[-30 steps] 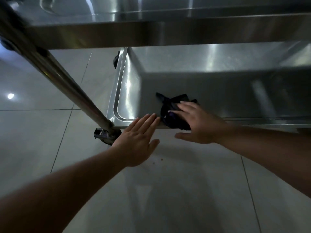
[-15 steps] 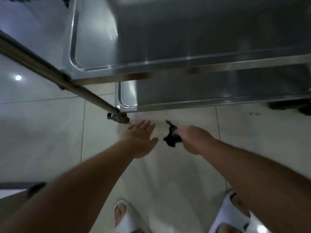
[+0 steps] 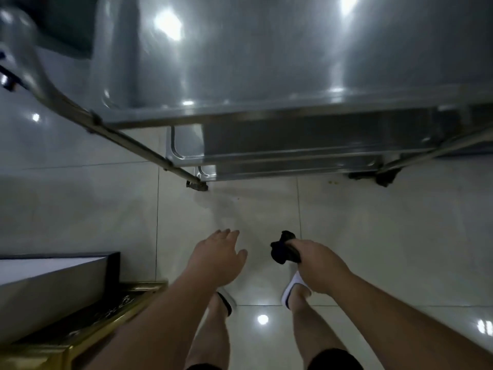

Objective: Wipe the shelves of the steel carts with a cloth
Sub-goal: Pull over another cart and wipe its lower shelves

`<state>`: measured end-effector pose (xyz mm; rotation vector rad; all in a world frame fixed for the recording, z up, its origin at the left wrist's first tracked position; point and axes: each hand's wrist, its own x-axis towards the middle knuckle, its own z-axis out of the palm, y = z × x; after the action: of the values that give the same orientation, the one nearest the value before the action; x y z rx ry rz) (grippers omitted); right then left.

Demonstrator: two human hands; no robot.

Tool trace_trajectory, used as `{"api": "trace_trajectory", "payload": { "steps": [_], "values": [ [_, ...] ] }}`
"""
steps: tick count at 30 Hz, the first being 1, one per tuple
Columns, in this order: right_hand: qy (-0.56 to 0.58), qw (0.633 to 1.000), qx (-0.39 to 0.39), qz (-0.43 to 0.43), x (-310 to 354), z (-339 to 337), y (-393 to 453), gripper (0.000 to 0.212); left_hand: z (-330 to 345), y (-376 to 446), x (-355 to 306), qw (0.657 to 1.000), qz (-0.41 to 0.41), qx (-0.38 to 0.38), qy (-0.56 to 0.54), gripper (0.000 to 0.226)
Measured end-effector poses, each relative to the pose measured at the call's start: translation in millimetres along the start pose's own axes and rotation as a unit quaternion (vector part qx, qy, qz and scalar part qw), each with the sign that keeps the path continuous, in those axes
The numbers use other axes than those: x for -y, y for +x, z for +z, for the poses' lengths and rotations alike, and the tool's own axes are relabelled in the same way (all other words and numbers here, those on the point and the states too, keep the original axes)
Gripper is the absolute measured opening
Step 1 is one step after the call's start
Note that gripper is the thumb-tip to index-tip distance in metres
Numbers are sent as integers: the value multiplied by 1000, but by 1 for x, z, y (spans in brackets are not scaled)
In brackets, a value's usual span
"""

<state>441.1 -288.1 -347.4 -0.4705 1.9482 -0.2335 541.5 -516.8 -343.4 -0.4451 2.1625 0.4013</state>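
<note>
Compared with one second ago, when the right hand (image 3: 317,259) pressed the cloth (image 3: 283,249) flat on the lowest shelf (image 3: 208,172) of the steel cart (image 3: 266,76), the cloth has been lifted clear of that shelf and the view has risen from shelf level to a standing position above the cart. The right hand now grips the cloth in a closed fist, held in the air in front of the cart and well apart from every shelf; the left hand (image 3: 217,256) is beside it, fingers extended and relaxed, holding nothing. Judgement: the pass on the lowest shelf appears to be finished or interrupted, and the upright stance places the top shelf (image 3: 253,62) within reach as the likely next surface, although the frames do not confirm which shelves have been wiped. The cloth is dark, nearly black, and bunched into a compact wad, with a crumpled end protruding forward from the fist toward the cart; its weave and dampness cannot be determined. The cart presents three stacked steel shelves with raised rims. The top shelf shows bright reflections of ceiling lights, and the middle shelf (image 3: 186,150) below it is largely hidden.
</note>
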Motion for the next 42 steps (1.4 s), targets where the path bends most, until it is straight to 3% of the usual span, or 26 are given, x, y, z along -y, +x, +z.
{"api": "trace_trajectory", "payload": {
  "steps": [10, 17, 21, 28, 33, 42],
  "values": [
    [23, 994, -105, 19, 65, -91, -187, 54, -95, -169, -83, 994, 26, -81, -66, 66],
    [98, 969, -221, 54, 77, -96, -284, 57, -141, -223, -106, 984, 114, -131, -38, 68],
    [123, 960, -242, 66, 65, -91, -328, 58, -151, -242, -129, 977, 150, -152, -18, 69],
    [154, 938, -301, 82, 6, -129, -382, 59, -170, -269, -206, 964, 187, -179, 55, 69],
    [153, 916, -364, 70, -74, -192, -422, 59, -207, -277, -315, 943, 216, -229, 111, 66],
    [152, 906, -390, 61, -205, -291, -492, 52, -220, -285, -484, 941, 235, -227, 92, 56]
  ]
}}
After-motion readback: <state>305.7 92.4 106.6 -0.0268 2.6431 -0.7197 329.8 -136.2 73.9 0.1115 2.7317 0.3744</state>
